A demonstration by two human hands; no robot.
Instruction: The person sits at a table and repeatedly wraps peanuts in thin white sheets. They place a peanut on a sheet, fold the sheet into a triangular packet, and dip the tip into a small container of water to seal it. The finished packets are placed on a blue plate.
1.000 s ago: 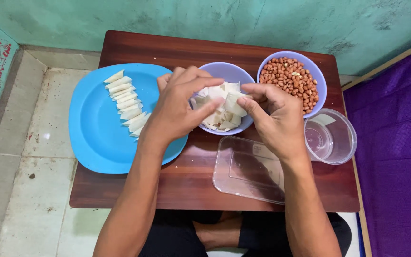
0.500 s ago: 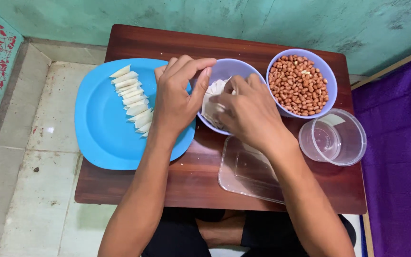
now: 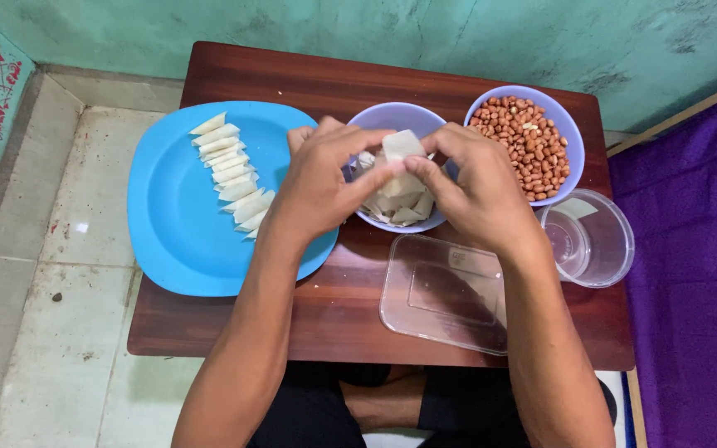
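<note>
1. My left hand (image 3: pixel 319 184) and right hand (image 3: pixel 476 189) pinch one pale wrapper piece (image 3: pixel 401 148) between fingertips, both closed on it.
2. Piece sits above the lavender bowl (image 3: pixel 397 119) of wrappers.
3. Folded pieces (image 3: pixel 230 172) lie on the blue plate (image 3: pixel 172 224), left of my hands.

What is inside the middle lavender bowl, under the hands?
The round lavender plastic bowl holds pale, flat wrapper pieces. The left hand and right hand pinch one pale piece above it, covering much of the bowl's inside.
</note>
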